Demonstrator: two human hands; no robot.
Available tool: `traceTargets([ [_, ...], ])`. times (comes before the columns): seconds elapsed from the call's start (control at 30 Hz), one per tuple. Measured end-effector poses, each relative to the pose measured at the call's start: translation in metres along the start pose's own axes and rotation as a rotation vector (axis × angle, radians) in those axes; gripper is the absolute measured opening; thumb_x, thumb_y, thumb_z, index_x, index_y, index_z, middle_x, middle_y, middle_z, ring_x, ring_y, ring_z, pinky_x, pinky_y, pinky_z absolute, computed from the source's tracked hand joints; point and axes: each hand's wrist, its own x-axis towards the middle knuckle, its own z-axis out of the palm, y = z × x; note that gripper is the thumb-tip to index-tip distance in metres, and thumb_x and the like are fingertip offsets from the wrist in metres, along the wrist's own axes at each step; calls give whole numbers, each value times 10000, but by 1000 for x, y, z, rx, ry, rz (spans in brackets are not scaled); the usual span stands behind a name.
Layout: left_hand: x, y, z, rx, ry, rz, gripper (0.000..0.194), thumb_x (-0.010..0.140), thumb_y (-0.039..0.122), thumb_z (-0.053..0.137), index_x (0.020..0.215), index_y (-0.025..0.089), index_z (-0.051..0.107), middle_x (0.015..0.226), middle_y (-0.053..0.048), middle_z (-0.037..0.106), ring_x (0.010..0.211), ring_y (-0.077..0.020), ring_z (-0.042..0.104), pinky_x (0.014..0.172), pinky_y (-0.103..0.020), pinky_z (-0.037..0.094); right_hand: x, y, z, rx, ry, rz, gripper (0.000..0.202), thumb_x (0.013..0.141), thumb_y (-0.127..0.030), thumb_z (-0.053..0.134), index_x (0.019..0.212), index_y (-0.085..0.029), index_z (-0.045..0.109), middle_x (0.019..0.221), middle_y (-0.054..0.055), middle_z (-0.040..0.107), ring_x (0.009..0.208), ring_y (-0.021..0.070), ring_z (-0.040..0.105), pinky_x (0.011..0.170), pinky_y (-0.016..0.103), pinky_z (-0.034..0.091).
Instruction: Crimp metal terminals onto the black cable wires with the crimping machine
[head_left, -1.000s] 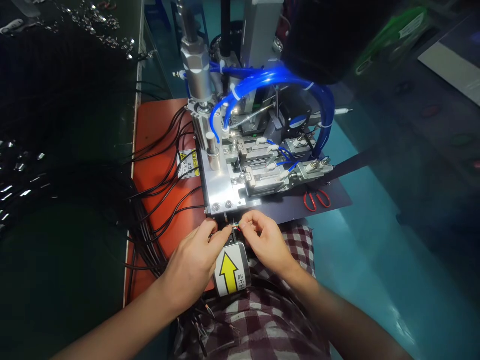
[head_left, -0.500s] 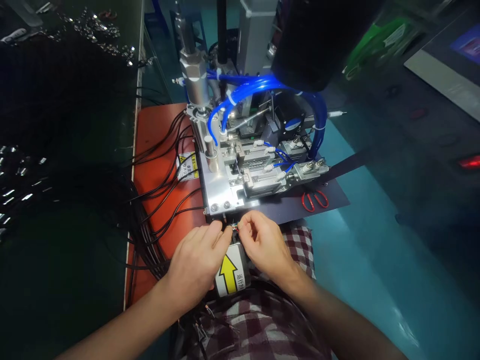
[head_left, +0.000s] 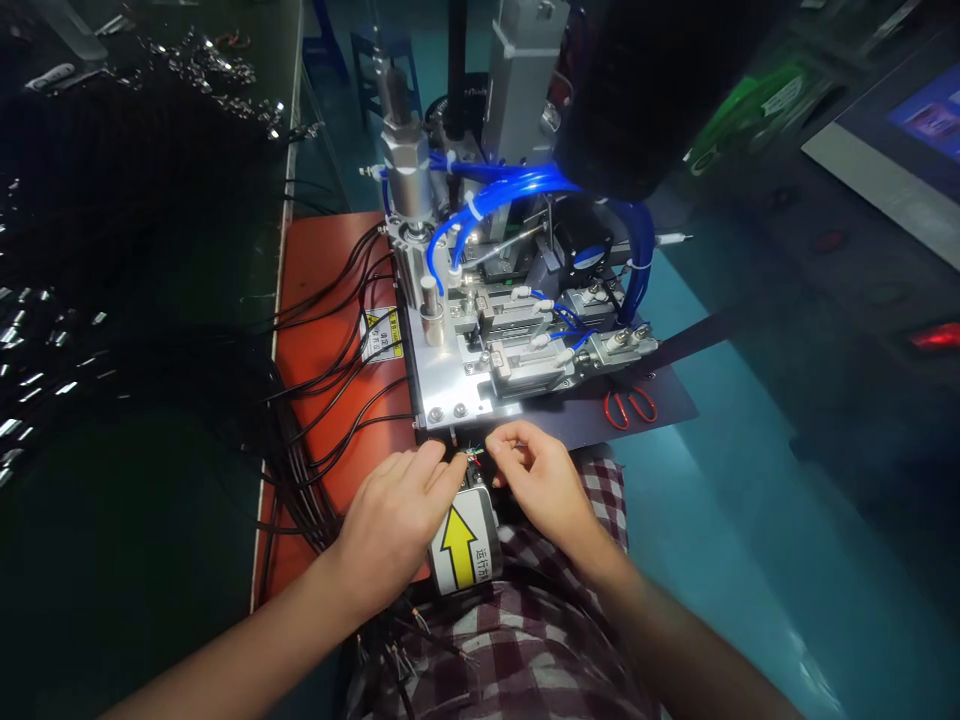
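My left hand (head_left: 397,510) is closed, thumb and forefinger pinching the end of a cable whose thin coloured wires (head_left: 474,456) fan out, with red, green and white among them. Just right of these wires is my right hand (head_left: 536,470), its fingertips drawn together; whatever they hold, if anything, is too small to make out. Both hands are at the front edge of a metal machine (head_left: 442,385) with small pneumatic cylinders. Below the wires sits a rounded housing (head_left: 487,520) bearing a white label with a yellow arrow (head_left: 459,550).
Black cables (head_left: 300,490) run over an orange-red board (head_left: 315,260) at the left. Blue air hoses (head_left: 525,185) arch above the machine. Red-handled scissors (head_left: 630,408) lie on the dark plate (head_left: 675,400) at the right. Cables with stripped ends (head_left: 401,655) hang over my lap.
My right hand has moved slightly right, away from the wire ends, so more of the coloured wires show. My left hand keeps its pinch. The view has shifted slightly.
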Motion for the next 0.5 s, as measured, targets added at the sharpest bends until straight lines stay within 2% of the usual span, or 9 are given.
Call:
traceTargets([
  [0.13, -2, -1, 3, 4, 19, -1, 289, 853, 80, 422, 1074, 90, 609, 834, -102, 587, 632, -206, 519, 528, -315, 455, -1, -2, 4, -96, 37, -124, 115, 839, -279, 557, 799, -180, 601, 695, -1, 581, 577, 123, 524, 542, 238, 423],
  [0.3, -1, -2, 3, -16, 16, 3, 295, 870, 80, 395, 1078, 79, 605, 838, -107, 592, 639, -210, 534, 537, -325, 476, -3, -4, 7, -217, 106, -281, 132, 869, -231, 501, 760, -182, 556, 708, -1, 536, 619, 129, 507, 583, 253, 404],
  [0.37, -1, -2, 2, -18, 14, 1, 296, 872, 80, 386, 1070, 76, 606, 836, -109, 592, 636, -210, 535, 534, -325, 478, -4, -4, 6, -217, 119, -281, 140, 880, -238, 485, 766, -184, 546, 712, 1, 538, 624, 133, 511, 592, 257, 408],
  [0.5, -2, -2, 2, -18, 23, 2, 297, 885, 88, 370, 1064, 83, 607, 845, -112, 595, 642, -206, 536, 536, -317, 472, -2, -2, 6, -173, 98, -184, 129, 872, -270, 504, 801, -185, 569, 700, 0, 563, 586, 128, 505, 564, 250, 411],
])
